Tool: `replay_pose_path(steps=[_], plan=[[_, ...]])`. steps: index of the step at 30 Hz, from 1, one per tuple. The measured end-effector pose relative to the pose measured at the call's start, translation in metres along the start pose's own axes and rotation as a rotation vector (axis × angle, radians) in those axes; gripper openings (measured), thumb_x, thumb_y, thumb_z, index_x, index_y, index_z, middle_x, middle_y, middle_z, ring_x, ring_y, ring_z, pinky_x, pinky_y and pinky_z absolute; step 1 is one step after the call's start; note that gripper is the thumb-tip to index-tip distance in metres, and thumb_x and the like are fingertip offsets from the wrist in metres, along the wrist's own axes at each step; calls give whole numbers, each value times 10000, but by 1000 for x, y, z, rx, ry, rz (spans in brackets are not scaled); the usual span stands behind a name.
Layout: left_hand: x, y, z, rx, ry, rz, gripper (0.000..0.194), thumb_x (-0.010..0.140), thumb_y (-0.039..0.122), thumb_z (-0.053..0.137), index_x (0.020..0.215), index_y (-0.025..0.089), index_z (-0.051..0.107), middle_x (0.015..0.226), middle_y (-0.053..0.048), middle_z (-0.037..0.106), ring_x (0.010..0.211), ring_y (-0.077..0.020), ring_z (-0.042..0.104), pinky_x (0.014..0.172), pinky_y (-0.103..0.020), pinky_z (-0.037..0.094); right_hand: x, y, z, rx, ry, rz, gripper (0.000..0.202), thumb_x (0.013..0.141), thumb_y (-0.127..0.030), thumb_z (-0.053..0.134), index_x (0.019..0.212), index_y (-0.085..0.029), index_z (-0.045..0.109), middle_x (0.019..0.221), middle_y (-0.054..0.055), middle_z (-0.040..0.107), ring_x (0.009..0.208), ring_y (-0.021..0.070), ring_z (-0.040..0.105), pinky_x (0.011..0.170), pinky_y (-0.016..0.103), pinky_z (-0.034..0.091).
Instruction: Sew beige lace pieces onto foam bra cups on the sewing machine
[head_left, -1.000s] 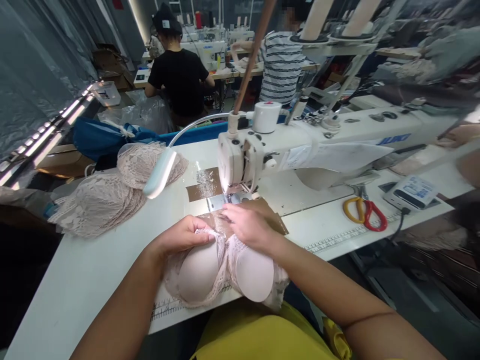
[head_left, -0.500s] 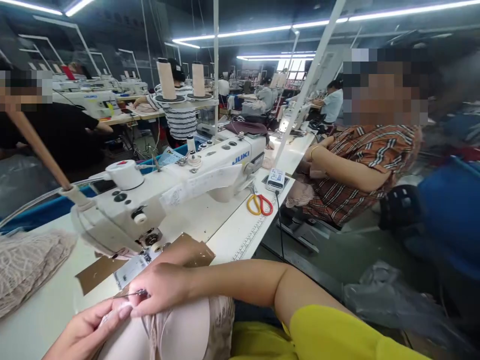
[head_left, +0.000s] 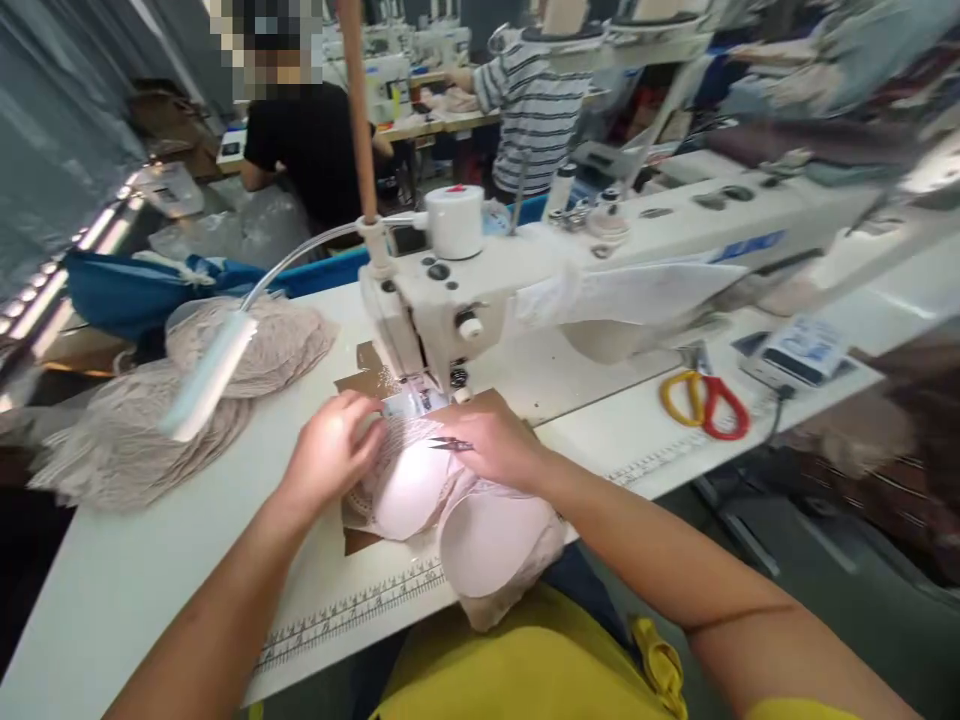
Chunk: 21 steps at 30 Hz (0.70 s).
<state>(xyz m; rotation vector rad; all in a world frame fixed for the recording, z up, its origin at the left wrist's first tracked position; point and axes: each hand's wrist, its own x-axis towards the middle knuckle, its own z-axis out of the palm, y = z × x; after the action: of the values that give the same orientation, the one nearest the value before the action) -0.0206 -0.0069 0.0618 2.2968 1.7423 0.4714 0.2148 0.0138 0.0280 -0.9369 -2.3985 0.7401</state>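
Note:
A pale pink bra with moulded cups (head_left: 487,545) and lace edging lies at the sewing machine (head_left: 442,330); its far edge is by the presser foot (head_left: 426,400), and the nearer cup hangs over the table edge. On the bra's left side, my left hand (head_left: 330,450) has its fingers curled onto the lace edge. My right hand (head_left: 502,445) rests on the other side of the bra. Small dark thread snips (head_left: 452,444) stick out from its fingers, blades pointing left over the cup. The right fingertips are partly hidden.
Stacks of beige lace pieces (head_left: 142,435) lie left, with a lamp (head_left: 210,375) above them. Red and yellow-handled scissors (head_left: 705,403) and a small white box-shaped device (head_left: 802,350) are right. A printed ruler (head_left: 360,605) runs along the front edge. Other people sit behind the machine.
The view has swung left and down. Both hands have moved from the lap area up to the presser foot, bringing the bra onto the table. They are now apart, on either side of it.

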Motion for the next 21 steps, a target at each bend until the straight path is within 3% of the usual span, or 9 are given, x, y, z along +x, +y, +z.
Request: replay_pose_path(steps=[4, 7, 12, 16, 21], plan=[[-20, 26, 19, 30, -99, 82, 315, 930, 298, 401, 1086, 159, 636, 1135, -125, 625, 1025, -258, 589, 859, -369, 503, -1, 3, 4, -94, -15, 31, 171, 863, -225, 545, 758, -184, 673, 788, 43, 632, 734, 161, 546, 640, 256, 367], [-25, 33, 28, 83, -123, 167, 338, 919, 307, 447, 1144, 122, 617, 1181, -156, 609, 1082, -293, 564, 910, -436, 503, -1, 2, 4, -129, -14, 119, 182, 861, -240, 569, 712, -164, 639, 735, 31, 595, 665, 139, 514, 585, 243, 338], [-10, 13, 28, 120, -101, 282, 336, 895, 223, 460, 1159, 91, 622, 1221, -185, 599, 1093, -308, 578, 905, -471, 522, -1, 2, 4, -140, -4, 113, 97, 836, -195, 593, 769, -151, 647, 786, 33, 608, 711, 136, 528, 612, 230, 346], [3, -9, 24, 107, -149, 400, 370, 882, 155, 442, 1206, 81, 605, 1307, -192, 563, 1191, -311, 540, 968, -479, 495, 0, 2, 6, -146, -49, 81, 100, 839, -199, 571, 846, -174, 667, 795, 20, 609, 732, 139, 537, 619, 224, 345], [5, -7, 23, 138, -154, 394, 366, 872, 122, 447, 1199, 109, 611, 1315, -182, 554, 1217, -305, 518, 967, -470, 493, 2, 2, 9, -178, -44, 73, 130, 838, -194, 538, 746, -165, 625, 758, 15, 612, 682, 129, 525, 597, 232, 336]])
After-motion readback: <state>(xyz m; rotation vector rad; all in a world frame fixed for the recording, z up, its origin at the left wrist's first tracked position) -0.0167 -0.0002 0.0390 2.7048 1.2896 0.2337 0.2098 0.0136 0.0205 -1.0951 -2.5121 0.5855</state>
